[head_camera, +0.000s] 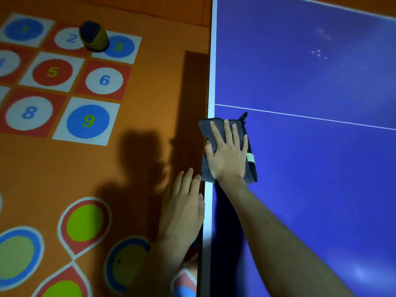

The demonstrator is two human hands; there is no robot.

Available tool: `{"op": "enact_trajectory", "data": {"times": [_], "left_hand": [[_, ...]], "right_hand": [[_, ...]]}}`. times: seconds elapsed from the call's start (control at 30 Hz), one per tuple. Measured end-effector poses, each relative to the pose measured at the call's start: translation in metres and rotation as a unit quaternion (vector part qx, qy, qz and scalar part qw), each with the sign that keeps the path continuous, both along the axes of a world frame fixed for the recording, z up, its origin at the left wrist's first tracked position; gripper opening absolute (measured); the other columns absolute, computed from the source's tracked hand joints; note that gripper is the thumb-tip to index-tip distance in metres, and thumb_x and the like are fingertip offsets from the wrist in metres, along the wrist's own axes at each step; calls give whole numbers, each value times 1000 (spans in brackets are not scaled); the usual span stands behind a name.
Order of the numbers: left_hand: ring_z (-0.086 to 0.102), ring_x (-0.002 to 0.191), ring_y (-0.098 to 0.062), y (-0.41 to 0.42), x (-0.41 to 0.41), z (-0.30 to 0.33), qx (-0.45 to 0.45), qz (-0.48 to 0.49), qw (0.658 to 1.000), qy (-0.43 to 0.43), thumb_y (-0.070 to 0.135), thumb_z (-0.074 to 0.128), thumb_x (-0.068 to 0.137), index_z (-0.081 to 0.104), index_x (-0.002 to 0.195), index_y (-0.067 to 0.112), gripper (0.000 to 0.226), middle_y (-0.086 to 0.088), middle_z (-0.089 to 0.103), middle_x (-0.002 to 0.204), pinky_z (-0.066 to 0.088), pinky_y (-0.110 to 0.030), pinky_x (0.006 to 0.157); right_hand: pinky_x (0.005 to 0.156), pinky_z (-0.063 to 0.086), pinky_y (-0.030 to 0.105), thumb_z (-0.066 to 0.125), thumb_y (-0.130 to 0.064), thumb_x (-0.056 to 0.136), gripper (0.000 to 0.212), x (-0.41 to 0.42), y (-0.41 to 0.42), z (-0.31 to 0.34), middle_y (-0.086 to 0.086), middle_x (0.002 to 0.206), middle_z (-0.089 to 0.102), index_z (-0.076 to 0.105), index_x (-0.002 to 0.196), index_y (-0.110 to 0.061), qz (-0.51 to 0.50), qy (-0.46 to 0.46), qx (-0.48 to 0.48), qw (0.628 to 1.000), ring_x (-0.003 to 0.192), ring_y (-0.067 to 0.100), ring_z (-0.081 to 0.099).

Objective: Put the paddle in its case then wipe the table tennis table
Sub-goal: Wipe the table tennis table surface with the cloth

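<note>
A folded dark grey cloth (211, 129) lies on the blue table tennis table (310, 179), at its white left edge just below a thin white line. My right hand (227, 153) presses flat on the cloth with fingers spread. Part of the cloth hangs over the table's edge. My left hand (184, 202) hovers off the table beside its left edge, fingers straight and holding nothing. No paddle or case can be made out for certain in this view.
An orange floor mat (150, 103) with numbered squares and coloured circles lies left of the table. A dark blue and yellow object (94, 37) stands on it between squares 2 and 3. The table's white border strip (211, 82) runs top to bottom.
</note>
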State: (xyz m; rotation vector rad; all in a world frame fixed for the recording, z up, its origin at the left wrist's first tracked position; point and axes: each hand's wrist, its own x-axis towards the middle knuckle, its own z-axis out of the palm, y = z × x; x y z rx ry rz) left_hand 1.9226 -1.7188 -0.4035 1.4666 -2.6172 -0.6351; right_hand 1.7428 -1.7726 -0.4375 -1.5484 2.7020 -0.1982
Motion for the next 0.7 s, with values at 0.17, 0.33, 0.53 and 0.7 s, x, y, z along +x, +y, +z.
{"op": "enact_trajectory", "data": {"times": [0.17,0.33,0.53,0.7], "left_hand": [[51,141,-21,-17,-14,-11,-40,-2,999,-3,37,38,100,60,141,22,48,0,54,152,47,-49,110],[56,136,-20,-10,-18,-20,-74,-11,997,-24,38,35,98,62,141,20,54,2,58,149,48,-55,107],[46,145,-24,4,-4,-9,-63,-30,997,-18,34,25,102,51,151,19,57,1,46,159,45,-54,110],[45,144,-30,29,3,-7,-35,-26,999,-21,30,35,104,52,148,16,49,-6,45,159,42,-57,111]], "right_hand": [[129,4,54,25,-56,106,61,-38,-59,-1,0,174,16,17,165,-43,0,3,1,1000,162,22,7],[129,3,53,20,-57,104,62,-64,-84,-3,-1,174,16,19,164,-43,32,-1,2,999,161,21,8],[130,0,49,17,-54,102,64,-55,-52,-2,-2,174,15,20,165,-41,59,-10,3,998,161,19,8],[130,5,50,22,-50,105,60,-24,38,-5,-2,174,19,22,164,-41,55,-8,-12,998,161,19,10]]}}
